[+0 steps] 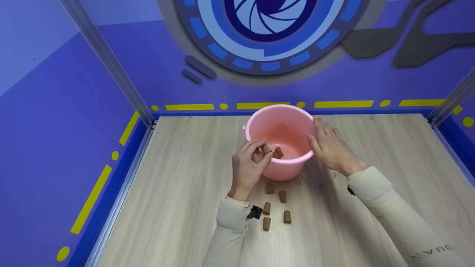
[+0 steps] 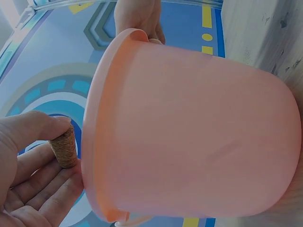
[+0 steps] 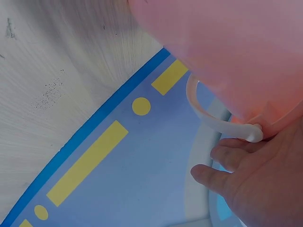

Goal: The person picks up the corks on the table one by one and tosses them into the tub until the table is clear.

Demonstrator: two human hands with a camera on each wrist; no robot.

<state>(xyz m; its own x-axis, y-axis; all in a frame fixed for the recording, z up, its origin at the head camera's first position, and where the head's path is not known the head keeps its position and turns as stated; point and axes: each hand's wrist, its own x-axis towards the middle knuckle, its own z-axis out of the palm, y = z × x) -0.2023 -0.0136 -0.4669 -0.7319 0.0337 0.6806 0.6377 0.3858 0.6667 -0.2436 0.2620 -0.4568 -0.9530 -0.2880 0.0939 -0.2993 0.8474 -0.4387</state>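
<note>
Head view: left hand [image 1: 246, 170] has its grip clamped on a brown cork [image 1: 266, 149], pinched at the near-left rim of a pink bucket [image 1: 284, 171]. Right hand [image 1: 332, 148] rests against the bucket's right side, thumb at rim; grip apart, fingers extended. Two corks [image 1: 278, 151] lie inside the bucket. Five loose corks [image 1: 287, 217] on the wooden surface [image 1: 185, 167], near side of bucket.

Left wrist view: pinched cork sits between thumb and fingers, just above rim level. Right hand partly visible behind the bucket.

Right wrist view: right hand at rim, beside the pivot of a white handle [image 3: 222, 125], which hangs down.
</note>
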